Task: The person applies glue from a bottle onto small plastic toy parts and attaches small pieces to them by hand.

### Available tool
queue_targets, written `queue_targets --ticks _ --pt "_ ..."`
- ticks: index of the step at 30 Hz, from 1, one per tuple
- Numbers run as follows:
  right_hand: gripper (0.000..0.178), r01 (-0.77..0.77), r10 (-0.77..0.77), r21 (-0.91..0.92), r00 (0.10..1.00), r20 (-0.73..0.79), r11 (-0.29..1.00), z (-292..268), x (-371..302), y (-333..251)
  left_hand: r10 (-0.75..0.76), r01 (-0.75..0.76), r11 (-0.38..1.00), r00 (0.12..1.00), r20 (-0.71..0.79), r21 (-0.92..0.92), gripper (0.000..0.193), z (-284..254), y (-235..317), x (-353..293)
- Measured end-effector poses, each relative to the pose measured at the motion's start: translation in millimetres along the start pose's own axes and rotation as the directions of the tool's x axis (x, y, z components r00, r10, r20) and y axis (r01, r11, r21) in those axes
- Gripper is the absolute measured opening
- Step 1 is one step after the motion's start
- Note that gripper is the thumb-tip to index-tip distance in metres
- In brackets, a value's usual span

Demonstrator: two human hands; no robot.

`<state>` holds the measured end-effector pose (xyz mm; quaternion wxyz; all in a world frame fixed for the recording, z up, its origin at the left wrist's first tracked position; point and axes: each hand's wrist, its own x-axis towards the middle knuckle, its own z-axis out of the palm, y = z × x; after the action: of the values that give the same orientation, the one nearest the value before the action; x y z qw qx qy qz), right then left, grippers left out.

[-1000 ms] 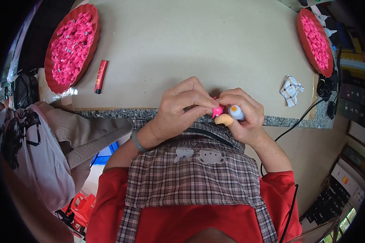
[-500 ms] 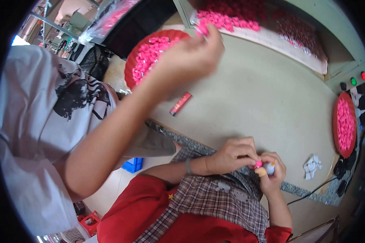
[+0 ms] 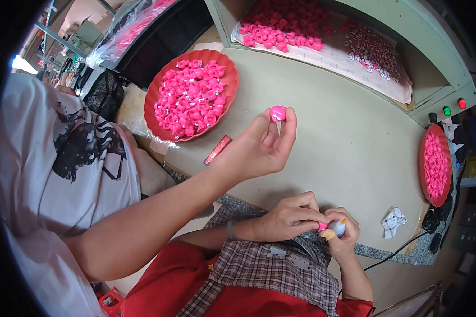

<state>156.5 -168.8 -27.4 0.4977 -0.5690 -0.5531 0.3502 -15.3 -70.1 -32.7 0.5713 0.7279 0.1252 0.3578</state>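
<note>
My left hand (image 3: 292, 216) is closed, fingertips pinching a small pink plastic piece (image 3: 322, 226). Against it, my right hand (image 3: 344, 232) is wrapped round a small pale grey bottle with an orange tip (image 3: 337, 227). A tan finger cot (image 3: 328, 234) covers my right thumb, which presses near the pink piece. To the left, a co-worker's hand (image 3: 259, 145) reaches over the table and holds up a round pink piece (image 3: 277, 113) between thumb and finger. Below that wrist lies a narrow red packet (image 3: 217, 150), partly covered.
A red scalloped bowl (image 3: 149, 113) of pink pieces stands at the left, another red bowl (image 3: 422, 179) at the far right. More pink pieces (image 3: 280, 38) fill a shelf at the back. A checked cloth (image 3: 393, 222) and a black cable (image 3: 399, 250) lie at right.
The co-worker's hand has come nearer from in front of the shelf with a pink piece, uncovering the left bowl. The whole view has shifted slightly. My hands keep their grip.
</note>
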Motion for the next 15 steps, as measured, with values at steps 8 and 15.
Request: queue_targets --ticks 8,15 --pt "0.030 0.035 -0.034 -0.033 0.999 0.036 0.999 -0.7 2.5 2.4 0.023 -0.022 0.999 1.000 0.006 -0.028 0.023 0.4 -3.9 -2.2" --pt "0.025 0.044 -0.042 -0.062 0.998 0.038 0.997 -0.9 3.8 -2.0 -0.020 0.021 0.998 0.999 0.025 -0.059 0.022 2.2 -7.8 -6.4"
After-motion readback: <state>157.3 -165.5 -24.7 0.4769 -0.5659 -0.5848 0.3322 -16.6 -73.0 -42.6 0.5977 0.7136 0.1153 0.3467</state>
